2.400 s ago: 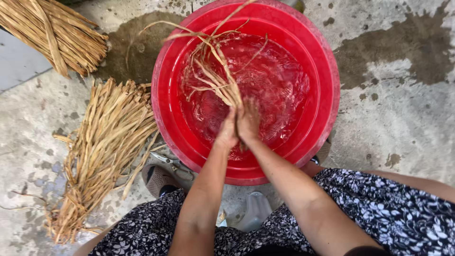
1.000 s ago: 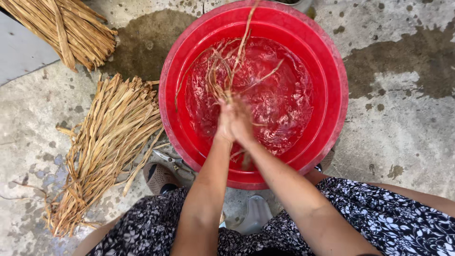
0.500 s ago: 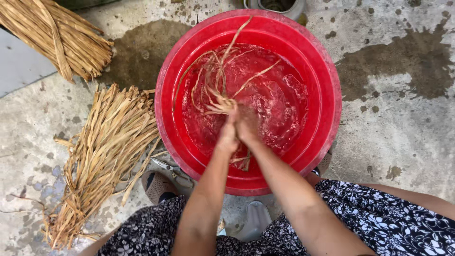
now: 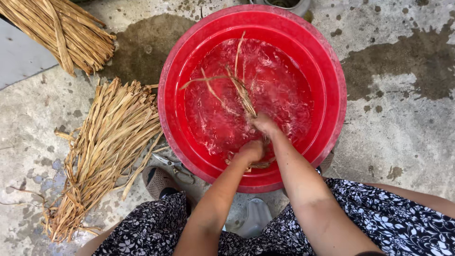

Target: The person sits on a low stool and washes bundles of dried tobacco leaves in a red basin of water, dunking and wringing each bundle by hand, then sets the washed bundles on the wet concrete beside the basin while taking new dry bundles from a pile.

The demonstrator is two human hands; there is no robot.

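Observation:
A big red plastic basin [image 4: 332, 71] of water stands on the wet concrete in front of me. Both my hands are down in the water, closed around a bunch of tan straw strands [image 4: 239, 90]. My right hand [image 4: 263, 124] grips the bunch nearer the middle, where the strands fan out toward the far side. My left hand [image 4: 251, 150] holds the near end by the front wall of the basin. The water is churned and splashing around the strands.
A loose bundle of dry straw [image 4: 106, 147] lies on the ground left of the basin, and a second tied bundle [image 4: 61, 31] sits at the top left. Small scissors [image 4: 173, 163] lie by my foot. A grey pot [image 4: 284, 4] shows behind the basin.
My hands have drawn apart along the bunch, the left one moving toward me. The strands now lie lower in the water, which is more stirred up.

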